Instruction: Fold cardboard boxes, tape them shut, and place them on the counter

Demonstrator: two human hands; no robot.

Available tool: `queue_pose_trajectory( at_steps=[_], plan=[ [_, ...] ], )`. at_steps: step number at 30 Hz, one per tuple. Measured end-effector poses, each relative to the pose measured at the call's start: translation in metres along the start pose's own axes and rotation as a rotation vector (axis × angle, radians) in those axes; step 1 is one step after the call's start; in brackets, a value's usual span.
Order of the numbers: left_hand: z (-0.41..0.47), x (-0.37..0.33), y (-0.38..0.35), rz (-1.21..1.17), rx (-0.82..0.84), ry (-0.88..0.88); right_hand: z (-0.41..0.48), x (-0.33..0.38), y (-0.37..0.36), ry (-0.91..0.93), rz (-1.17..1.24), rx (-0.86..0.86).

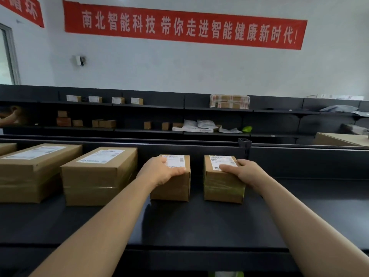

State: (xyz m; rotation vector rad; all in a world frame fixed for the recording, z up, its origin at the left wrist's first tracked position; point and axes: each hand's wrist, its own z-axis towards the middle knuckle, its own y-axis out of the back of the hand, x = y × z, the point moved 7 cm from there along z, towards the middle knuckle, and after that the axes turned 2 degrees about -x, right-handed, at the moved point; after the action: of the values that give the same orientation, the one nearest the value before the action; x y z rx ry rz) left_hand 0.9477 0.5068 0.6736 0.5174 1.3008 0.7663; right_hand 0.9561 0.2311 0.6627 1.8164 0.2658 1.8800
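The left box (175, 188) and right box (221, 190) stand side by side on the dark table (199, 222), a narrow gap between them, both near its far raised edge. Each is folded shut, banded with clear tape round its middle and has a white label on top. The left grip (163, 170) holds the left box at its near left top corner, thumb laid along the top edge over the label and the palm over the corner. The right grip (242, 172) holds the right box at its near right top corner, thumb on the label and fingers curled over the right side. Both boxes look flat on the table, not lifted. To the left, two big boxes (99, 176) sit in the same row, also closed, taped and labelled, and the corner of another shows at the left edge. Behind the table run dark shelves (139, 105) with small cartons, bags and a wrapped bundle, and a red banner (185, 25) hangs on the white wall. As I judge it, folding and taping are done for everything in view, and this pair is at the placing step: down in line with the rest, with only the letting go left. No flat cardboard or tape roll shows here, so whether more boxes wait cannot be told.
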Motion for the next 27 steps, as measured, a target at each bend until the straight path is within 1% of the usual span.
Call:
queue_pose_trajectory(
  at_steps=[2, 4, 11, 16, 24, 27],
  plan=[
    [-0.002, 0.004, 0.002, 0.004, -0.011, -0.006, -0.003, -0.001, -0.002, 0.030, 0.018, 0.002],
    [-0.001, 0.011, 0.007, -0.017, -0.012, 0.009, -0.003, -0.004, -0.003, 0.017, 0.054, -0.010],
    [0.004, 0.017, 0.014, -0.105, 0.037, 0.015, -0.002, -0.002, -0.013, 0.007, 0.161, -0.037],
    [0.004, 0.018, 0.014, -0.195, 0.050, 0.025, -0.003, -0.002, -0.011, 0.051, 0.088, -0.113],
    [-0.002, 0.017, 0.013, -0.270, 0.007, 0.053, -0.013, 0.005, -0.012, 0.075, -0.064, -0.237],
    [-0.014, 0.014, 0.022, -0.300, -0.041, 0.077, -0.018, 0.003, -0.011, 0.060, -0.083, -0.276]
  ],
)
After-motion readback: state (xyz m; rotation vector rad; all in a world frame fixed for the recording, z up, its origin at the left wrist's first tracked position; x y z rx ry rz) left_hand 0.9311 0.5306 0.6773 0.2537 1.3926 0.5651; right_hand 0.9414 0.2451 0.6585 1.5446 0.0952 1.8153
